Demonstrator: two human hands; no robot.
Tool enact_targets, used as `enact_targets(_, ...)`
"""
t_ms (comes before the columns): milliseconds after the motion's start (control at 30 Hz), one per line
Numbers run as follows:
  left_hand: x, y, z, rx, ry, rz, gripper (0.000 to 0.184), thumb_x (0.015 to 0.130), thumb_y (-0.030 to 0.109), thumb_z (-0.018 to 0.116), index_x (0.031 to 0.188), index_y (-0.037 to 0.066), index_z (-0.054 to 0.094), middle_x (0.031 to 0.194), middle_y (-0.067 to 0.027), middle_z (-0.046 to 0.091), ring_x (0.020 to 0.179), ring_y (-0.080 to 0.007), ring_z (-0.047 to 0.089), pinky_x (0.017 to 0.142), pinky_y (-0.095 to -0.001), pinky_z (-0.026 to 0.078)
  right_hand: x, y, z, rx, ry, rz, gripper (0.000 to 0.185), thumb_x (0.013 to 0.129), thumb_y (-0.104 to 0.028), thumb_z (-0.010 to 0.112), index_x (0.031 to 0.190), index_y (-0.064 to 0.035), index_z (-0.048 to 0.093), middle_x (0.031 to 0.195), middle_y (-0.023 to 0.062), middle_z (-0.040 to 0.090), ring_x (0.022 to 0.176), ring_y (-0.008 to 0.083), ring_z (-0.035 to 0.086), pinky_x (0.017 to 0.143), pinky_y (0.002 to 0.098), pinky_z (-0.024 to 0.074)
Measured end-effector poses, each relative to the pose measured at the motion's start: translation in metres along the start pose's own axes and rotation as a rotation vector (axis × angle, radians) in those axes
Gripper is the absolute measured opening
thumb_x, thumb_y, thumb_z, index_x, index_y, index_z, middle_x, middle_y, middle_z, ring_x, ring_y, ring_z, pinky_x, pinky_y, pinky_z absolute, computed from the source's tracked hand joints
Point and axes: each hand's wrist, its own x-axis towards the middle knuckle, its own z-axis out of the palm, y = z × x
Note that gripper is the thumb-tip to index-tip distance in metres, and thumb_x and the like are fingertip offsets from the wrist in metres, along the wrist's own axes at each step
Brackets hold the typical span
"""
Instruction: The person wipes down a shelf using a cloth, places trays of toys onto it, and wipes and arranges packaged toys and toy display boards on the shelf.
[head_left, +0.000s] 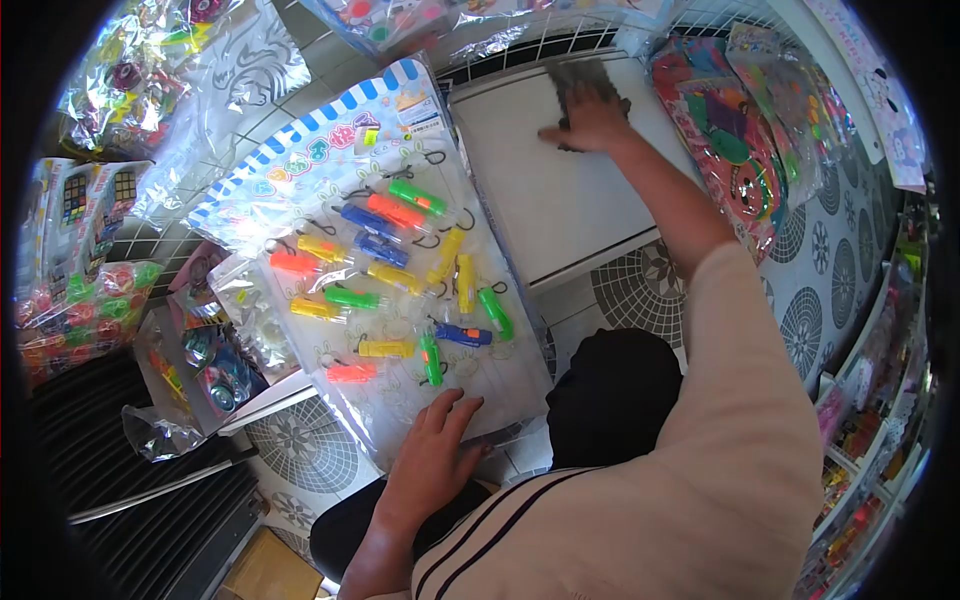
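Observation:
My right hand (592,118) lies spread on a dark grey cloth (580,78) at the back of a white tabletop (545,190). The cloth shows around the fingers, pressed flat against the surface. At the lower edge of a large clear plastic pack (400,420), my left hand (433,455) rests with its fingers apart, holding nothing. The pack has a blue-and-white striped header (330,125) and contains several small flashlights with black straps, such as a green one (431,358), an orange one (397,211) and a yellow one (466,284).
Bagged toys (740,130) hang on the right beside a wire grid. More packaged toys (100,210) hang at the left, above an open box of small items (200,370). Shelves with goods (870,440) line the far right. My knee (615,400) is below the tabletop.

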Motion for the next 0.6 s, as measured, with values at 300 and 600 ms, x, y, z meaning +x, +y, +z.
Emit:
enact_targets(300, 0.006, -0.001, 0.000, 0.014, -0.074, 0.061, 0.053, 0.077, 0.013, 0.064, 0.126, 0.010, 0.044, 0.130, -0.0178, 0.040, 0.119, -0.0362, 0.041, 0.099, -0.0403, 0.037, -0.088, -0.064, -0.015, 0.015, -0.005, -0.208, 0.097, 0.075, -0.069, 0.048, 0.134, 0.0062, 0.032, 0.142, 0.0260, 0.025, 0.133, 0.0355, 0.023, 0.103, 0.0572, 0.0206)
enact_targets(600, -0.002, 0.004, 0.004, 0.044, -0.003, 0.021, 0.053, 0.077, 0.014, 0.063, 0.127, 0.011, 0.043, 0.130, -0.0176, 0.040, 0.117, -0.0369, 0.042, 0.098, -0.0414, 0.037, 0.048, -0.062, -0.026, -0.097, -0.043, 0.054, 0.103, 0.070, -0.079, 0.040, 0.132, 0.0024, 0.038, 0.140, 0.0226, 0.030, 0.128, 0.0330, 0.032, 0.097, 0.0645, 0.0201)
